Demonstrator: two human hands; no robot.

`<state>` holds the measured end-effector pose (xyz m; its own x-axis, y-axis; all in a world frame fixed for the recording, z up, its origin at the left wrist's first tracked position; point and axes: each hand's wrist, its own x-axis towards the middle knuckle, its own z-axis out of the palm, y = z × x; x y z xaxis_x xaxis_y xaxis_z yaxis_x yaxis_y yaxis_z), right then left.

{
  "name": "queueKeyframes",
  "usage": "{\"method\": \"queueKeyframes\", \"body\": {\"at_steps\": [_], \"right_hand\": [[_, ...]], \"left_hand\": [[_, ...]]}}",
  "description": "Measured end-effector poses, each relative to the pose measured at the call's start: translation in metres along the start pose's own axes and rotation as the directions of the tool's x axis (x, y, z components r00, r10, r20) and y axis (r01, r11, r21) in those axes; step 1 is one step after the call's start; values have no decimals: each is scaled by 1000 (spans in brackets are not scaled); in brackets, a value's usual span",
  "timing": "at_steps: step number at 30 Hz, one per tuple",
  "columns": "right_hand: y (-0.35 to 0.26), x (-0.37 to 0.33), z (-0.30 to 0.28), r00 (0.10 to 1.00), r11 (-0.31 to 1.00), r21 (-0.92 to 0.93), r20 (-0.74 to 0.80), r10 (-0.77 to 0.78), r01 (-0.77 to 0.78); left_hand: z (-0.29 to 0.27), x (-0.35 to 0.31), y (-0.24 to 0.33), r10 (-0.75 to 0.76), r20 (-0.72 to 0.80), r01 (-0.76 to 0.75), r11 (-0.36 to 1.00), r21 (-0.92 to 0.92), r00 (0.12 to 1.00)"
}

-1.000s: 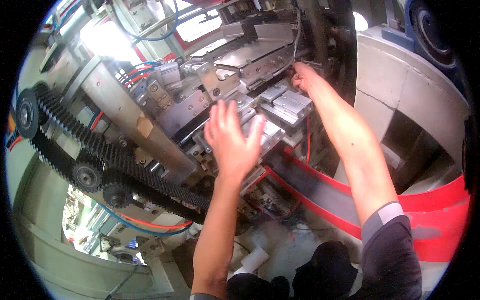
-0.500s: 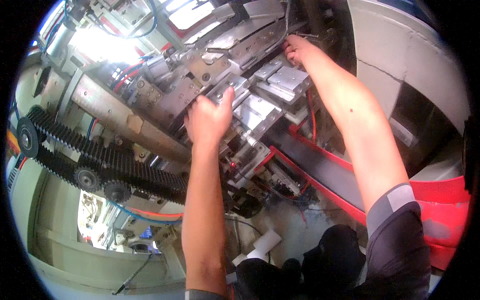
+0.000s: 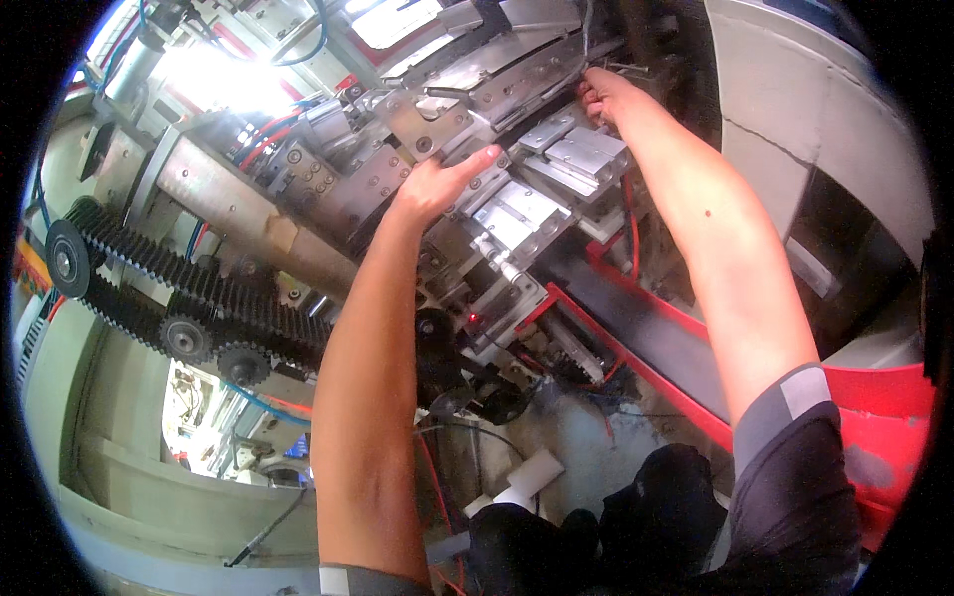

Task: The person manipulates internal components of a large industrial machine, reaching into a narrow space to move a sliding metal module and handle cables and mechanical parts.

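My left hand [image 3: 435, 187] rests over the metal machine assembly, with its thumb stretched out toward a small bolted block. The other fingers of that hand are mostly hidden behind it. Just to the right of it lie a silver slide block [image 3: 515, 217] and a second silver block [image 3: 581, 154]. Farther away, at the upper right, my right hand [image 3: 604, 97] is closed with curled fingers beside a long metal rail [image 3: 532, 84]. What it grips, if anything, is too small to make out. A thin metal rod [image 3: 628, 68] shows next to it.
A ribbed black belt [image 3: 199, 266] runs over gears at the left, below a worn metal beam [image 3: 238, 209]. A red-edged chute [image 3: 636, 323] slopes down at the right, under my right arm. Near my feet lie white pieces [image 3: 532, 477]. Grey panels [image 3: 805, 89] stand at the right.
My left hand has moved forward along the assembly, and its thumb now reaches out to the right rather than up. The right hand stays at the same spot by the rail. The view has shifted slightly.
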<state>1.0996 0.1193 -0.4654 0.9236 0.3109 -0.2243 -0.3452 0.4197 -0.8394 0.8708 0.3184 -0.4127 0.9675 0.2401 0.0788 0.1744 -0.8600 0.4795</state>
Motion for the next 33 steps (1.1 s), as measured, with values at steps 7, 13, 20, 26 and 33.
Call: {"method": "queueKeyframes", "body": {"at_steps": [7, 13, 20, 26, 33], "right_hand": [[13, -8, 9, 996, 997, -13, 50, -79, 79], [-3, 7, -2, 999, 998, -39, 12, -51, 51], [-11, 14, -12, 974, 962, -199, -89, -207, 186], [4, -11, 2, 953, 925, -300, -116, -280, 235], [-12, -58, 13, 619, 846, -360, -577, -533, 393]], "left_hand": [[-6, -11, -9, 32, -14, -33, 997, -76, 999], [2, -3, -8, -35, -20, 37, 993, 112, 999], [-3, -31, 21, -166, -12, 156, 894, 420, 986], [-1, -31, 5, -143, -13, 138, 925, 355, 990], [-9, -38, -2, -81, 65, 48, 915, 401, 995]]}}
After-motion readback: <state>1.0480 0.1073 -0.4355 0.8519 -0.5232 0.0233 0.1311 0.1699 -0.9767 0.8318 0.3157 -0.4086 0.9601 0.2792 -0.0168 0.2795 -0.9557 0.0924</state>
